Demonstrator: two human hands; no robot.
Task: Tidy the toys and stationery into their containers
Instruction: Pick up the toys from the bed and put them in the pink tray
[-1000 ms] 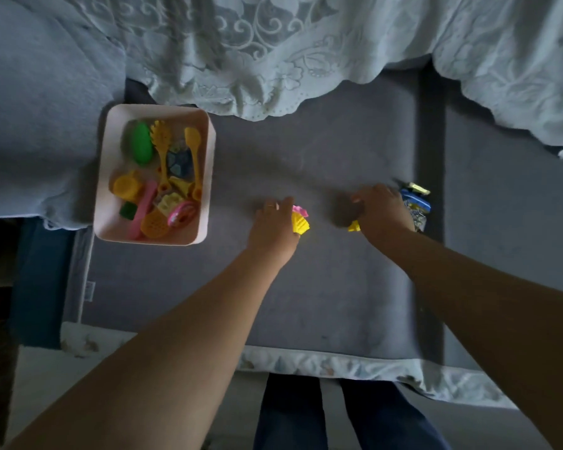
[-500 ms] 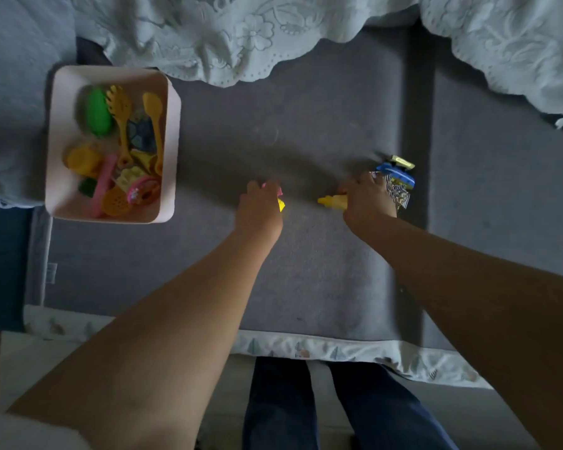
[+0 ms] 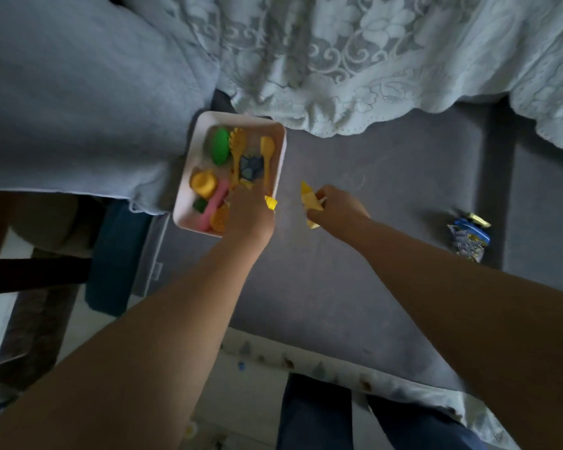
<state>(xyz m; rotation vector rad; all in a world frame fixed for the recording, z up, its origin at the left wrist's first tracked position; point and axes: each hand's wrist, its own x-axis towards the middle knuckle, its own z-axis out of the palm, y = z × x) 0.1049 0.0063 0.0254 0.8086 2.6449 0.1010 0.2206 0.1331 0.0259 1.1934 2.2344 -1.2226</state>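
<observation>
Nearest, both my bare forearms stretch out over the smooth grey mattress cover [image 3: 387, 287]; my left hand [image 3: 249, 216] hangs knuckles-up above the near corner of the pale pink plastic box [image 3: 281, 164], fingers curled round a small yellow toy [image 3: 270, 202] that peeps out at the rim. Just beside it my right hand [image 3: 337, 209] pinches a pointed yellow plastic piece [image 3: 309, 199]. Farther right lies a crinkly blue-and-silver packet [image 3: 468, 238], its print too blurred to read, and beyond hangs white lace bedding [image 3: 371, 60].

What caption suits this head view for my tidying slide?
Left hand brings a yellow toy over the pink bin.
</observation>
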